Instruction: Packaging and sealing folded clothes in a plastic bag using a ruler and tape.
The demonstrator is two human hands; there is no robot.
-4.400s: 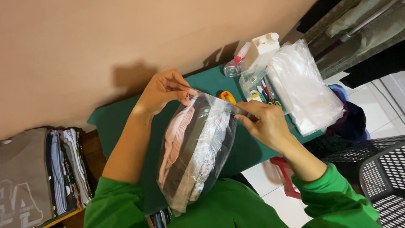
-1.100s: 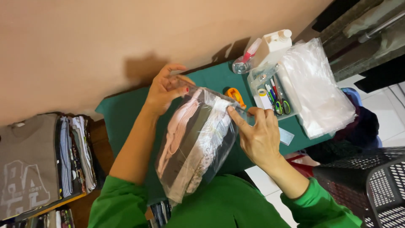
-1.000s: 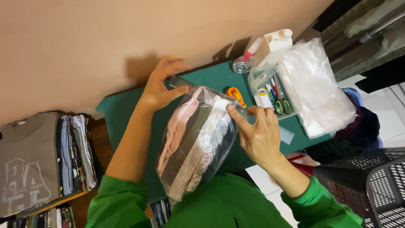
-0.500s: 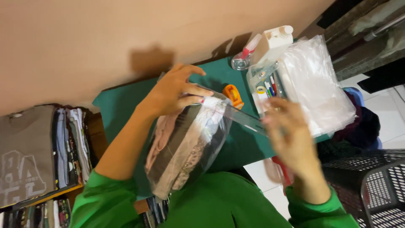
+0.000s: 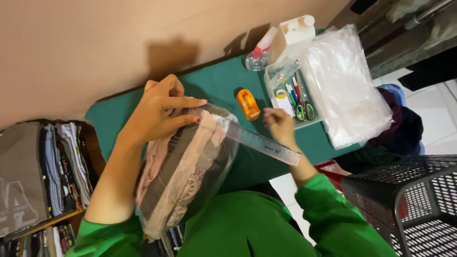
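A clear plastic bag (image 5: pixel 190 176) stuffed with folded pink, grey and lace garments lies from my lap up onto the green table (image 5: pixel 214 85). My left hand (image 5: pixel 159 112) presses on the bag's top edge and pins one end of a clear ruler (image 5: pixel 259 142) against it. The ruler slants out to the right over the table edge. My right hand (image 5: pixel 280 124) hovers just past the ruler with loosely curled fingers and nothing visible in it. It is close to an orange tape dispenser (image 5: pixel 248 104).
A clear tray (image 5: pixel 297 97) of pens and scissors, a spray bottle (image 5: pixel 261 51), a white bottle (image 5: pixel 295 34) and a stack of clear bags (image 5: pixel 347 81) sit at the table's right. A black laundry basket (image 5: pixel 414 204) stands lower right. Folded clothes (image 5: pixel 47 166) fill shelves at left.
My right hand let go of the bag's top, swung away and now sits near the tape dispenser. My left hand moved down onto the bag and ruler. The bag dropped lower towards my lap.
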